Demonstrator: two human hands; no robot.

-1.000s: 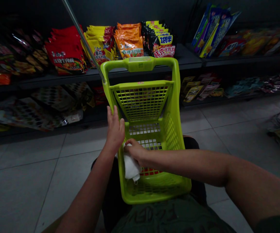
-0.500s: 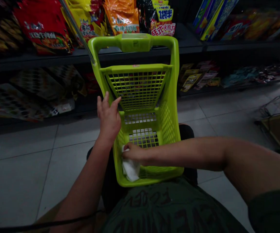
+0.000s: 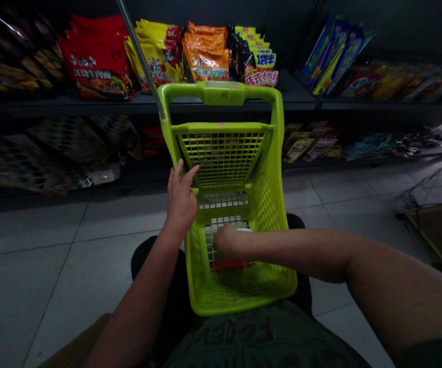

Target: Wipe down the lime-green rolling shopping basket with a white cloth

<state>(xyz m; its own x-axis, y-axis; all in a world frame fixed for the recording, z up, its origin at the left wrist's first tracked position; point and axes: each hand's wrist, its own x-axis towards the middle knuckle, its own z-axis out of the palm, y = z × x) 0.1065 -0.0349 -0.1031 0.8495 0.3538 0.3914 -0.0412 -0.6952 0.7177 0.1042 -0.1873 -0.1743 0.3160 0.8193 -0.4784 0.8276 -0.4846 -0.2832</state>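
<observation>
Left hand [image 3: 180, 204] and right hand [image 3: 225, 240] are held over a lime-green shopping basket [image 3: 221, 93]
Left fingers are spread open at 10 o'clock; right fingers are hidden, grip cannot be told

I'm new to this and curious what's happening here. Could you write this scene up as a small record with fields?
Left hand: open, fingers raised, over the left side of a lime-green plastic shopping basket.
Right hand: curled inside the basket, beside a sliver of white material; grip unclear.
Basket bottom: red patch, too unclear to identify.
Surroundings: silver metal pole, dark shelves, red food packets, orange food packets, grey floor tiles.
</observation>
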